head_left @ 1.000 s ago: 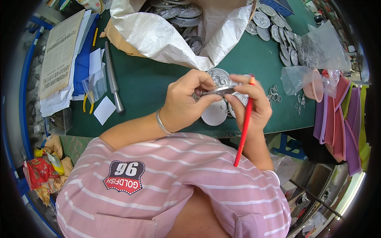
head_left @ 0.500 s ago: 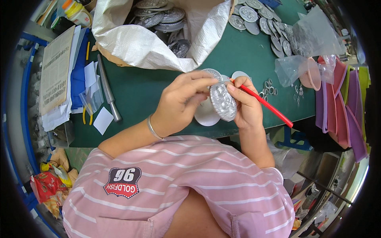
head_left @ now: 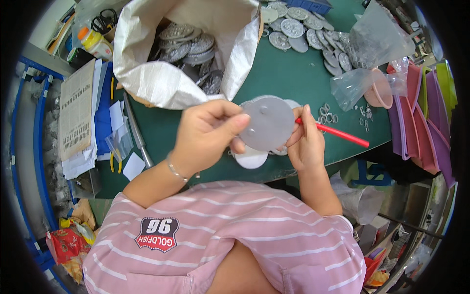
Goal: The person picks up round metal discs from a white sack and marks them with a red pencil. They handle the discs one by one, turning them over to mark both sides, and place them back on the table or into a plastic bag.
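My left hand pinches the left edge of a round grey metal medallion between thumb and fingers. The medallion's plain flat back, with two small bumps, faces up. My right hand has a slim red pencil-like stick in its grip, sticking out to the right; its tip is hidden. The right fingers also reach the medallion's right edge, partly behind it. Under it on the green table lie more pale discs, largely covered by the hands and the medallion.
An open white sack with several medallions stands beyond my hands. Many medallions are heaped at the back right. Small metal rings lie right of my hand, near plastic bags. A tapered metal rod and papers are at left.
The medallion has been turned over from its embossed face to its plain back and raised slightly. My left hand now grips its edge. The red stick still sits in my right hand.
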Motion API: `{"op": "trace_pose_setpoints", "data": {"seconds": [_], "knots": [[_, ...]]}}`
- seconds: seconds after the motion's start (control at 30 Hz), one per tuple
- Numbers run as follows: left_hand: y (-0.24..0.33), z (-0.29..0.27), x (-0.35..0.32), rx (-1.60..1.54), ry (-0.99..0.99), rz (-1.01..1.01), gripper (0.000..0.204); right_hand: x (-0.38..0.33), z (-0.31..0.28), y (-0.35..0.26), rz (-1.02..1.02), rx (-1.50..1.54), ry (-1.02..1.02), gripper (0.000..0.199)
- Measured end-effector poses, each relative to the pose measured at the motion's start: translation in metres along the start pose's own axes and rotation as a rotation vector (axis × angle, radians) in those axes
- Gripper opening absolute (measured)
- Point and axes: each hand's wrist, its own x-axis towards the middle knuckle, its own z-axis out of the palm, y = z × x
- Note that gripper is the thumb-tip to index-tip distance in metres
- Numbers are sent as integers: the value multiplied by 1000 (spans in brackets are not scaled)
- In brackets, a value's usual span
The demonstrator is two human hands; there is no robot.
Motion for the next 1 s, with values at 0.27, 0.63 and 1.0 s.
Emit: {"op": "trace_pose_setpoints", "data": {"seconds": [0.27, 0.63, 1.0], "knots": [[71, -80, 85, 653, 466, 242, 20, 59, -43, -27, -300, -448, 135, 24], [45, -26, 64, 549, 338, 826, 39, 240, -78, -40, -829, -1714, 64, 50], [-1, -10, 16, 700, -78, 749, 20, 234, -70, -64, -833, -2051, -85, 29]]}}
